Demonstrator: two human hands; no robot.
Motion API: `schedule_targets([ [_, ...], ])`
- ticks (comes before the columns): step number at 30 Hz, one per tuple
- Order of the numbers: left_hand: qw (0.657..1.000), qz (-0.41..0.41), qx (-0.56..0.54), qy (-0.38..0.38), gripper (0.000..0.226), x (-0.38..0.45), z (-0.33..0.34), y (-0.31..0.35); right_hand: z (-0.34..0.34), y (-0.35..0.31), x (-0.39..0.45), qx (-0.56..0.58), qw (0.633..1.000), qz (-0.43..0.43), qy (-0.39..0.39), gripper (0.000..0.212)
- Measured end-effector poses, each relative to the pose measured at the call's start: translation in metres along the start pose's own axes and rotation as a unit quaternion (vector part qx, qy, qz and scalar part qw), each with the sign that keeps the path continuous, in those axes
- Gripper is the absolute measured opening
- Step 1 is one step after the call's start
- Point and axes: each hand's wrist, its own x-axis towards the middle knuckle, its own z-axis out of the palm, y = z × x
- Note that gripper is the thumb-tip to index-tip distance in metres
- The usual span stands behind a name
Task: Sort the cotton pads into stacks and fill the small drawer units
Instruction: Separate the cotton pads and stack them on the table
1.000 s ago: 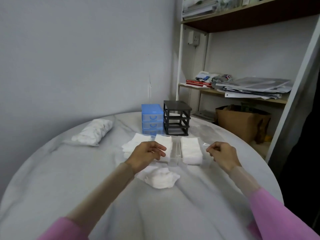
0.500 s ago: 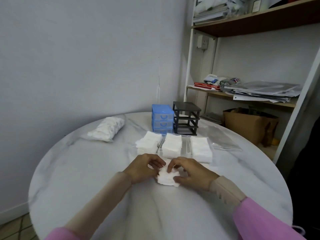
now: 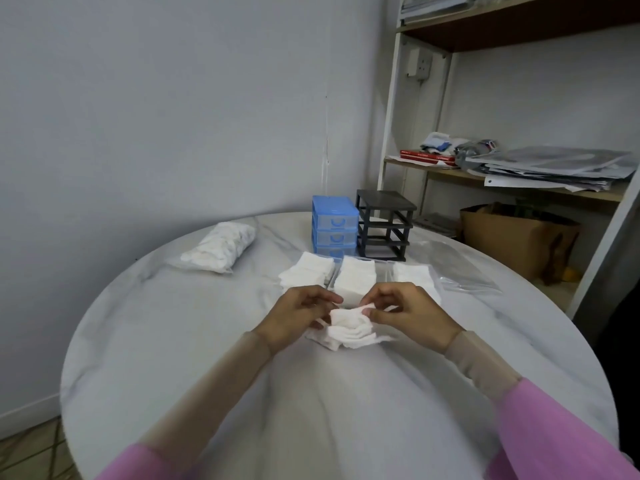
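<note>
Illumination is soft, diffuse and cool; its source lies outside the view. The round white marble-patterned table (image 3: 173,341) shows only faint shadows. No glare is present. Wide-angle distortion bows the white metal shelf upright (image 3: 602,244) at the right edge. Detail is slightly soft overall, possibly from motion blur. The lower right corner is dark.

Round white marbled counter (image 3: 173,341) against a grey wall.

Directly on it: a blue drawer unit (image 3: 334,225) and a black drawer frame (image 3: 383,225) side by side at the far edge; three stacks of cotton pads (image 3: 356,280) in front of them; a loose pile of pads (image 3: 349,332) nearer; a clear bag of cotton (image 3: 220,245) at far left; an empty-looking clear plastic bag (image 3: 457,268) at right.
</note>
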Motion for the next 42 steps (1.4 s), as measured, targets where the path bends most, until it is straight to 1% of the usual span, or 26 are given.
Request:
schedule_targets([
  [2, 0.997, -0.009, -0.070, -0.012, 0.016, 0.000, 0.003, 0.006, -0.001, 0.000, 0.001, -0.006, 1.000, -0.004, 0.001, 0.009],
  [3, 0.996, -0.009, -0.080, -0.025, 0.017, 0.000, 0.004, 0.007, -0.002, -0.001, 0.002, -0.013, 1.000, -0.007, -0.003, 0.008],
  [5, 0.997, 0.007, -0.054, -0.050, 0.021, 0.000, 0.006, 0.008, -0.003, -0.001, 0.003, -0.012, 1.000, -0.009, -0.015, 0.008],
  [7, 0.998, 0.023, -0.018, -0.063, 0.026, 0.001, 0.009, 0.006, -0.003, 0.001, 0.006, 0.027, 1.000, -0.005, -0.016, 0.011],
  [8, 0.998, 0.024, -0.018, -0.062, 0.026, 0.002, 0.011, 0.005, -0.002, 0.001, 0.007, 0.050, 0.999, -0.001, -0.010, 0.014],
  [12, 0.996, 0.013, -0.076, -0.041, 0.017, 0.005, 0.014, 0.005, 0.001, 0.004, 0.014, 0.086, 0.996, -0.007, 0.013, 0.016],
  [16, 0.998, 0.036, -0.052, -0.015, 0.020, 0.006, 0.010, 0.000, 0.010, 0.004, 0.020, 0.100, 0.994, -0.026, 0.044, 0.014],
  [18, 0.998, 0.038, -0.052, 0.018, 0.021, 0.006, 0.007, -0.002, 0.018, 0.005, 0.021, 0.098, 0.993, -0.034, 0.062, 0.014],
  [21, 0.994, 0.026, -0.065, 0.079, 0.017, 0.009, 0.005, -0.001, 0.027, 0.005, 0.020, 0.076, 0.992, -0.041, 0.090, 0.024],
  [23, 0.990, 0.013, -0.088, 0.106, 0.015, 0.010, 0.005, 0.002, 0.028, 0.006, 0.019, 0.025, 0.992, -0.053, 0.116, 0.028],
  [26, 0.988, -0.003, -0.123, 0.098, 0.018, 0.008, 0.005, 0.004, 0.029, 0.007, 0.018, 0.006, 0.988, -0.055, 0.144, 0.030],
  [30, 0.988, -0.014, -0.133, 0.076, 0.021, 0.005, 0.006, 0.005, 0.030, 0.009, 0.016, 0.024, 0.989, -0.029, 0.144, 0.033],
  [34, 0.984, -0.020, -0.156, 0.083, 0.024, 0.004, 0.006, 0.007, 0.029, 0.011, 0.016, 0.072, 0.989, 0.002, 0.131, 0.030],
  [42, 0.982, -0.048, -0.155, 0.095, 0.024, 0.004, 0.009, 0.004, 0.028, 0.007, 0.016, 0.120, 0.983, 0.014, 0.139, 0.030],
])
